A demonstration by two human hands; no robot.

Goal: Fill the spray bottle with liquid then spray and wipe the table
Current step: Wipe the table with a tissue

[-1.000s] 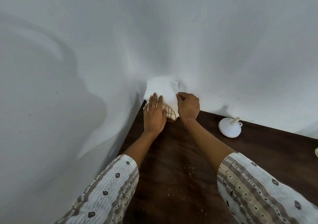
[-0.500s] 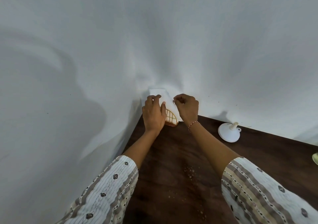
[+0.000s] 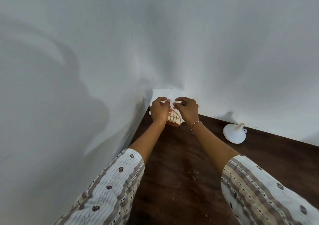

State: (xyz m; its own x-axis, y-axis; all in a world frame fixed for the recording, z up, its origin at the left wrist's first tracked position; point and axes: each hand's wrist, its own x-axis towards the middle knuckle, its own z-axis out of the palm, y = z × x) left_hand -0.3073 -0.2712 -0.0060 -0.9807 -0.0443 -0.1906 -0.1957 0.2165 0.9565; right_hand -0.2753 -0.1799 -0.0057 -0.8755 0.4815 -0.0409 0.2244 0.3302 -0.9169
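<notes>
napkin holder (image 3: 174,119) in table (image 3: 172,155) far-left corner | funnel (image 3: 233,135) to its right

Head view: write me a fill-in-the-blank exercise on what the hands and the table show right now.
1. Both hands, left hand and right hand, pinch the white ____ standing in the napkin holder.
2. The holder sits in the far ____ corner of the table, against the walls.
3. The white funnel rests wide mouth down with its spout pointing ____.
4. A red-and-white thread is tied round the ____ wrist.

Missing words: napkins; left; up; right
</notes>
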